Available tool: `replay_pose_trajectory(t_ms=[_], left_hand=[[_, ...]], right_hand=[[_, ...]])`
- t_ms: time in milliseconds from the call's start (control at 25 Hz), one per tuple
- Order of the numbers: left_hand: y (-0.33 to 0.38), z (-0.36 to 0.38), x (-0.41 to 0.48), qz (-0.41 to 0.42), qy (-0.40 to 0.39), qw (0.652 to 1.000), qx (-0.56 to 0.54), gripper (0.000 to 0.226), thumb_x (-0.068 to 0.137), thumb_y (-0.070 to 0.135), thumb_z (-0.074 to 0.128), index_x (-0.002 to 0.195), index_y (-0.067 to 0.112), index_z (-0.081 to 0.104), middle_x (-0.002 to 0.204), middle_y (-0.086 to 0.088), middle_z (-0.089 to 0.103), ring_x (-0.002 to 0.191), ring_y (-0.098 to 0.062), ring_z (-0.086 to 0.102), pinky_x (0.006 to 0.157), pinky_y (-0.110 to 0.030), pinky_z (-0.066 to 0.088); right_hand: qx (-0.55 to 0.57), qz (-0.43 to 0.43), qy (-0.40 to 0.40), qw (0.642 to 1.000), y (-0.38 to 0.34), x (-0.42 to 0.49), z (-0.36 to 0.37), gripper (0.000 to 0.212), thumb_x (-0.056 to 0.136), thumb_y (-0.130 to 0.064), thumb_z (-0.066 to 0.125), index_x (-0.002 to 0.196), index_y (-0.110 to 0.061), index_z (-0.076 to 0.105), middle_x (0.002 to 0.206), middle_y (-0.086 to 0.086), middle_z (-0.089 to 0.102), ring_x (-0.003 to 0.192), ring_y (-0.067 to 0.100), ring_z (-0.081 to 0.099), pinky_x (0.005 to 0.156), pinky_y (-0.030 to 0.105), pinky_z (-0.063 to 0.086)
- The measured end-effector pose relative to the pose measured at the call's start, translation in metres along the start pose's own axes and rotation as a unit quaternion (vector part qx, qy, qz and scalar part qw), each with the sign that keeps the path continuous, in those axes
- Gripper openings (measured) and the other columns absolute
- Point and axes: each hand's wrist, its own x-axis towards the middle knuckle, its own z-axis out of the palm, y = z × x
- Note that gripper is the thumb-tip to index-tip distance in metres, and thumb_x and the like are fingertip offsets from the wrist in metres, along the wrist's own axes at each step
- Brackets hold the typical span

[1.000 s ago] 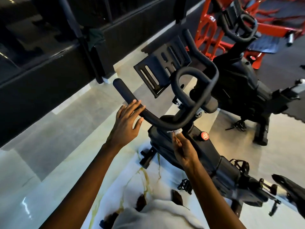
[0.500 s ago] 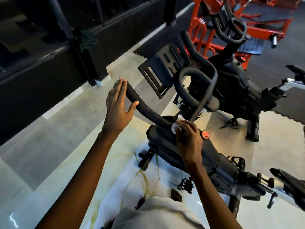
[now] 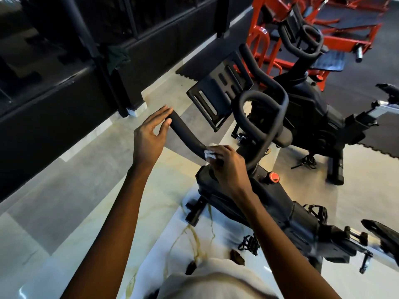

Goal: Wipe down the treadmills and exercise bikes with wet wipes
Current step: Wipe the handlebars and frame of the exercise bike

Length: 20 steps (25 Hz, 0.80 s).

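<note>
A black exercise bike (image 3: 269, 203) stands right below me, its looped handlebar (image 3: 262, 117) in the middle of the head view. My left hand (image 3: 151, 137) rests at the tip of the left handlebar arm (image 3: 185, 134), fingers nearly straight, thumb touching the bar's end. My right hand (image 3: 226, 167) pinches a crumpled white wet wipe (image 3: 210, 153) and presses it against the same arm, low down near the stem. A black slotted tablet holder (image 3: 218, 91) sits ahead of the bars. The red knob (image 3: 273, 177) shows just right of my right wrist.
A second black exercise bike (image 3: 313, 108) stands behind the first, to the right. Red weight-machine frames (image 3: 269, 33) fill the back right. A dark wall and low ledge (image 3: 54, 93) run along the left. The pale marble floor (image 3: 64, 201) stretches between them.
My right hand has slid the wipe up and left from the stem base onto the left handlebar arm. My left hand has moved outward along that arm to its tip.
</note>
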Motion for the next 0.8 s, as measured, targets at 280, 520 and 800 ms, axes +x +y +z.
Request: replay_pose_trajectory(t_ms=[280, 520, 800], left_hand=[[0.001, -0.009, 0.009, -0.129, -0.038, 0.987, -0.086, 0.028, 0.102, 0.015, 0.059, 0.128, 0.013, 0.069, 0.128, 0.002, 0.069, 0.121, -0.005, 0.062, 0.103, -0.032, 0.053], [-0.010, -0.030, 0.002, -0.196, -0.004, 0.974, -0.117, 0.027, 0.104, 0.014, 0.053, 0.125, 0.018, 0.069, 0.126, 0.006, 0.070, 0.121, -0.009, 0.062, 0.101, -0.039, 0.054], [-0.008, -0.031, 0.002, -0.212, -0.074, 0.965, -0.136, 0.033, 0.104, 0.013, 0.053, 0.135, 0.018, 0.063, 0.134, 0.009, 0.065, 0.127, -0.004, 0.057, 0.107, -0.033, 0.050]], right_hand=[[0.101, -0.003, 0.064, 0.993, -0.020, 0.029, 0.031, 0.017, 0.090, -0.005, 0.070, 0.102, -0.016, 0.077, 0.102, -0.004, 0.074, 0.089, -0.003, 0.067, 0.081, 0.014, 0.054], [0.121, -0.007, 0.071, 0.990, -0.022, 0.029, 0.039, 0.018, 0.088, -0.002, 0.070, 0.099, -0.016, 0.077, 0.101, -0.006, 0.072, 0.091, 0.001, 0.068, 0.085, 0.015, 0.053], [0.112, -0.105, 0.079, 0.985, -0.049, 0.065, 0.054, 0.015, 0.089, -0.002, 0.068, 0.101, -0.011, 0.070, 0.105, 0.001, 0.067, 0.096, 0.013, 0.065, 0.084, 0.031, 0.056]])
